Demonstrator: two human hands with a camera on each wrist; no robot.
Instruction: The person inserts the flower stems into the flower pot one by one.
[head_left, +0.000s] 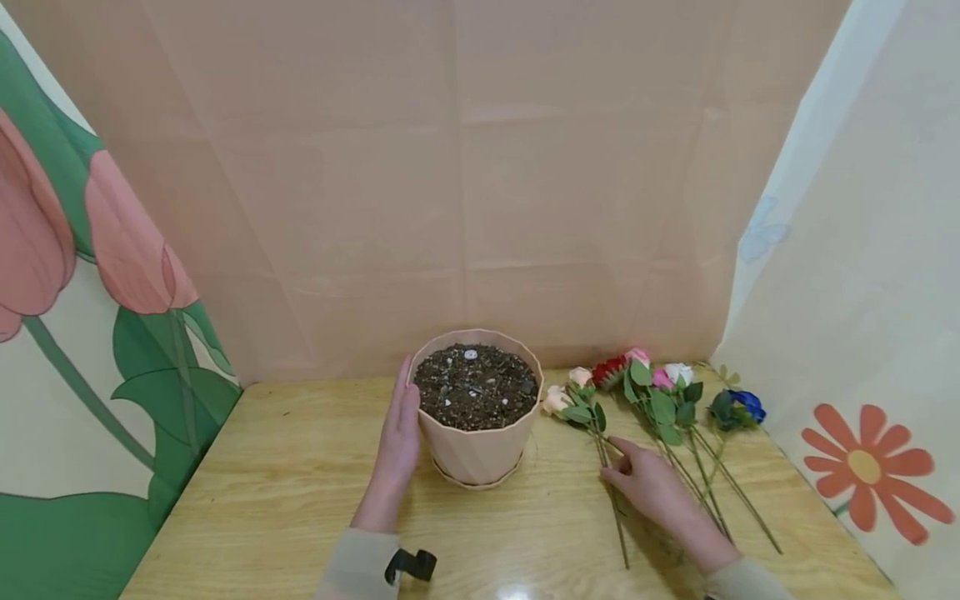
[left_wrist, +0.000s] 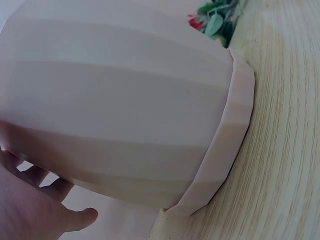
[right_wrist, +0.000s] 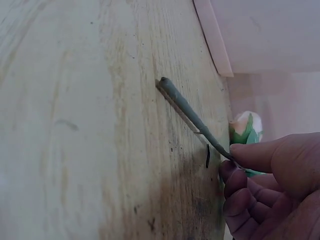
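Note:
A pale pink ribbed flowerpot (head_left: pixel 468 454) filled with dark soil (head_left: pixel 480 387) stands on a matching saucer (left_wrist: pixel 225 135). My left hand (head_left: pixel 397 433) rests against the pot's left side, fingers extended along the wall; the left wrist view shows the fingertips partly behind it. To the right of the pot, my right hand (head_left: pixel 652 483) pinches the green stem (right_wrist: pixel 187 110) of a peach artificial rose (head_left: pixel 557 400) between thumb and index finger. The stem's cut end lies close to the tabletop. Another peach bloom (head_left: pixel 581 377) sits beside the first; whether they share one stem I cannot tell.
Right of my right hand lie more artificial roses: a red one (head_left: pixel 609 371), pink ones (head_left: pixel 662 378), a white one (head_left: pixel 678 373) and a blue one (head_left: pixel 748 406), stems toward me. The wooden table (head_left: pixel 285 483) meets a beige backdrop (head_left: pixel 360 208) behind and printed side panels.

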